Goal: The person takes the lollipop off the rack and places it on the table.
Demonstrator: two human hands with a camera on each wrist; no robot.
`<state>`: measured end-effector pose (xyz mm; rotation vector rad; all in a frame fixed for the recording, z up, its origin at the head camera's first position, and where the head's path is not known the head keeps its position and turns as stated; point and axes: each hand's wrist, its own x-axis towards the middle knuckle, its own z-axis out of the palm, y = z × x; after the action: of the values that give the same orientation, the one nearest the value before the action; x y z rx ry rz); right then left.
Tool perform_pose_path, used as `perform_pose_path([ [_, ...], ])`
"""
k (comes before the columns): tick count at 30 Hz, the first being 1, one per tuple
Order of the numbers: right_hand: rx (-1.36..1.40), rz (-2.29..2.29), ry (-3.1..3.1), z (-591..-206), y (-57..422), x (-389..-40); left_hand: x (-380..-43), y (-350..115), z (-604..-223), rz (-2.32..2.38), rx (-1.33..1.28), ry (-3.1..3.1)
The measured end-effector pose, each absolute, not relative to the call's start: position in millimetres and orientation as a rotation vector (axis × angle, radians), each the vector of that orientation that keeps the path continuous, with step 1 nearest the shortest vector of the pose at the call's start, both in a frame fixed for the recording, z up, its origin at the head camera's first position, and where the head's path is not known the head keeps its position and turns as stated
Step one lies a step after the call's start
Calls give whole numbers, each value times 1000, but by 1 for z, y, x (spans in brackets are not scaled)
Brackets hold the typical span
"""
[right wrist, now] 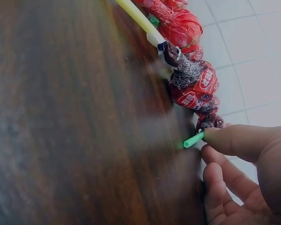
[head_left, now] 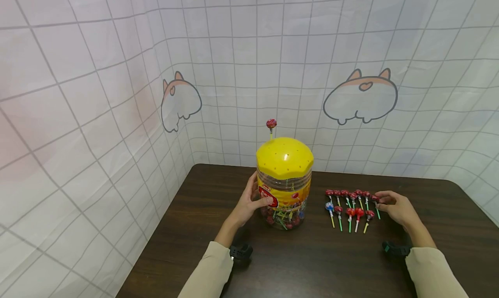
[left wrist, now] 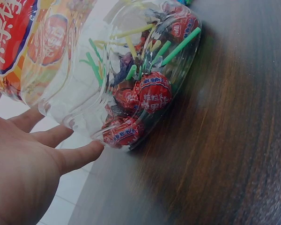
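A clear plastic candy jar (head_left: 286,198) with a printed label stands upright, and lollipops (left wrist: 154,91) show through its lower wall. Its yellow lid (head_left: 285,155) is dotted with small holes. My left hand (head_left: 247,203) grips the jar's left side, thumb across the label. On the right, my right hand (head_left: 398,207) pinches a dark-red lollipop (head_left: 375,198) with a green stick (right wrist: 194,140) at the right end of the back row. That lollipop is partly covered by the fingers. Other wrapped lollipops (head_left: 351,212) lie beside it in two rows.
One lollipop (head_left: 271,124) stands up at the lid's back left; its stick's lower end is hidden. The dark wooden table (head_left: 304,263) meets a white grid-patterned curtain (head_left: 241,72) behind. A dark band (head_left: 241,251) is on each wrist.
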<state>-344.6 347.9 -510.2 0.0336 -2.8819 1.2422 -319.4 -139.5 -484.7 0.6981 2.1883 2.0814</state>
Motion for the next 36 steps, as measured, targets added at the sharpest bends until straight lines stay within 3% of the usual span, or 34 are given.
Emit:
perform_pose_path([
  [17,151,1250,-2796,-495,342,-336,-318,-140,-485,2076,693,2187],
  [26,403,1217,-2655,-414,290,-324,-318,-140,-488,2072,687,2181],
  [36,681,1288,-2419,-332,191,-313,-318,-140,-483,2072,706,2195],
])
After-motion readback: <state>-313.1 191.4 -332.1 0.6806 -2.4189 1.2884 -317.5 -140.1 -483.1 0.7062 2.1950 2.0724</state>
